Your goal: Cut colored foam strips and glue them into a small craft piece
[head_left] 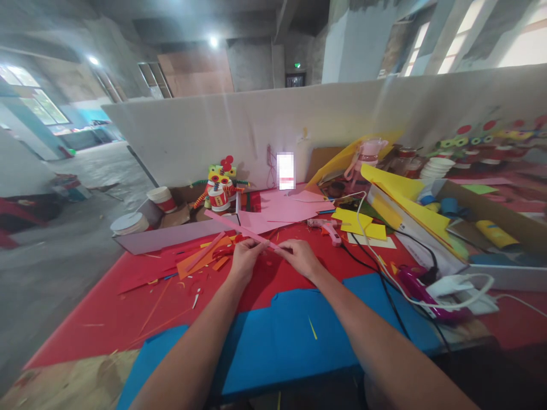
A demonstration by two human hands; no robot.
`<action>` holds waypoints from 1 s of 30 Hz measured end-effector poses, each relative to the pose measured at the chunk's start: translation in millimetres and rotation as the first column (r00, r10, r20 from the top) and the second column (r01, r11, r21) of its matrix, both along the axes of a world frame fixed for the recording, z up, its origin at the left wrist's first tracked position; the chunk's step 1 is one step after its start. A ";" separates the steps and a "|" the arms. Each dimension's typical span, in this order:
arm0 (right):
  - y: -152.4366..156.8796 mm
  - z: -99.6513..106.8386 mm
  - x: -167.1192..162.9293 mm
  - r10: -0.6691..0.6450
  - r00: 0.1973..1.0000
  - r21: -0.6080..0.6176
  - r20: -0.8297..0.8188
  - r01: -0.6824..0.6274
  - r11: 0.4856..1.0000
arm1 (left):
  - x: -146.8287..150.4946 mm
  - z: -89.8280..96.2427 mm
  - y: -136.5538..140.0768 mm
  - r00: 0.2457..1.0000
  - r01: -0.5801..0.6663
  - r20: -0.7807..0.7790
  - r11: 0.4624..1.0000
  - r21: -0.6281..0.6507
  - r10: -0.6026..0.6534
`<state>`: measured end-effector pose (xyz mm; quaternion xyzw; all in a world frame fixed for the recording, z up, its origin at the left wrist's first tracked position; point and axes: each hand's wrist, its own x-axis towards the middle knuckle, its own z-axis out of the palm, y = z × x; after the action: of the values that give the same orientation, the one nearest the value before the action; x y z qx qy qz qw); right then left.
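Observation:
A long pink paper strip (231, 223) slants up to the left from between my hands. My left hand (247, 257) pinches it partway along, and my right hand (300, 256) pinches its right end, close beside the left. Behind the strip, pink paper sheets (294, 208) lie on the red table covering (141, 285). Left of my left hand are orange paper scraps (192, 263), partly under another pink strip. A pink glue gun (327, 229) rests beyond my right hand, near yellow paper pieces (363, 224).
Blue sheeting (273, 341) covers the front edge. A purple hand tool (431, 296), a white power strip (464, 293) and loose cables lie at right. A box with yellow paper (410, 199) stands behind them. Paper-cup figures (220, 191) stand back left, before a white partition (205, 131).

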<state>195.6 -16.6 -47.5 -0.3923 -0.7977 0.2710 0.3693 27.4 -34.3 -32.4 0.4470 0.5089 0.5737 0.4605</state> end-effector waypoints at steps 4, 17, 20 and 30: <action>3.0 -4.6 -0.6 0.005 0.998 -0.076 -0.070 -0.010 0.997 | 0.8 1.4 -0.5 1.000 0.000 -0.015 1.000 0.001 0.000; -0.5 -1.5 0.1 -0.012 0.959 -0.387 -0.284 -0.104 0.916 | 3.3 -5.1 -1.0 0.987 0.153 -0.038 0.988 0.008 -0.153; -1.8 -1.3 -1.2 -0.001 0.953 -0.421 -0.304 -0.133 0.897 | 3.1 -3.2 -1.6 0.992 0.114 -0.053 0.993 0.008 -0.114; -2.3 1.4 -0.5 0.019 0.967 -0.387 -0.256 -0.120 0.914 | -6.3 -0.3 2.5 1.000 -0.013 -0.018 1.000 0.001 0.013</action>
<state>195.1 -18.9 -46.1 -0.3939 -0.6870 0.4873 0.3678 21.2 -31.7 -32.8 0.4488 0.5157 0.5730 0.4520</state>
